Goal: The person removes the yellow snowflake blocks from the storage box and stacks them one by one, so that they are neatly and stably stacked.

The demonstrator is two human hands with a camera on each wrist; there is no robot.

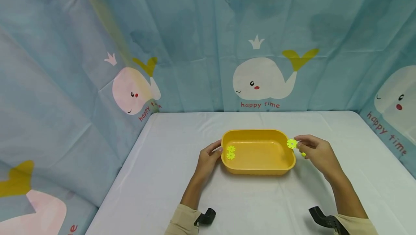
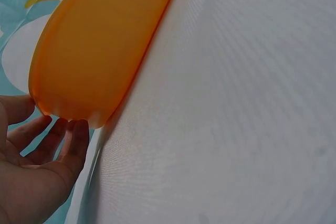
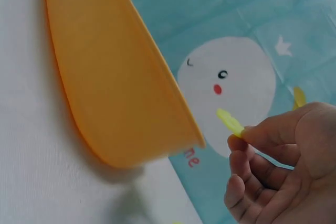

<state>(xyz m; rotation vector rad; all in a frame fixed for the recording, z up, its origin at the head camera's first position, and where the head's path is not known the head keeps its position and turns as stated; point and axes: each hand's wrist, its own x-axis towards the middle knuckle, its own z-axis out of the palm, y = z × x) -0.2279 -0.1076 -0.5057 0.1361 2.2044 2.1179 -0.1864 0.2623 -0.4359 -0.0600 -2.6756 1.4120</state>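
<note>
A yellow tray (image 1: pixel 258 171) with rounded corners stands on the table. My left hand (image 1: pixel 208 157) grips its left end, thumb at the rim and fingertips against the outer wall, as the left wrist view shows too. Two small yellow-green flower-shaped pieces (image 1: pixel 230 155) lie side by side inside, near the left end. Between thumb and forefinger, my right hand (image 1: pixel 316 155) pinches a similar flower-shaped piece (image 1: pixel 291 143) at the tray's right rim; the right wrist view shows this thin piece (image 3: pixel 230 123) edge-on. Another yellow-green piece (image 1: pixel 303 154) shows under the right hand, partly hidden by it.
A white cloth (image 1: pixel 156 177) covers the table. Behind and beside it hangs a blue curtain (image 1: pixel 195 83) printed with whales. Black wrist mounts (image 1: pixel 206 217) sit at both sleeves.
</note>
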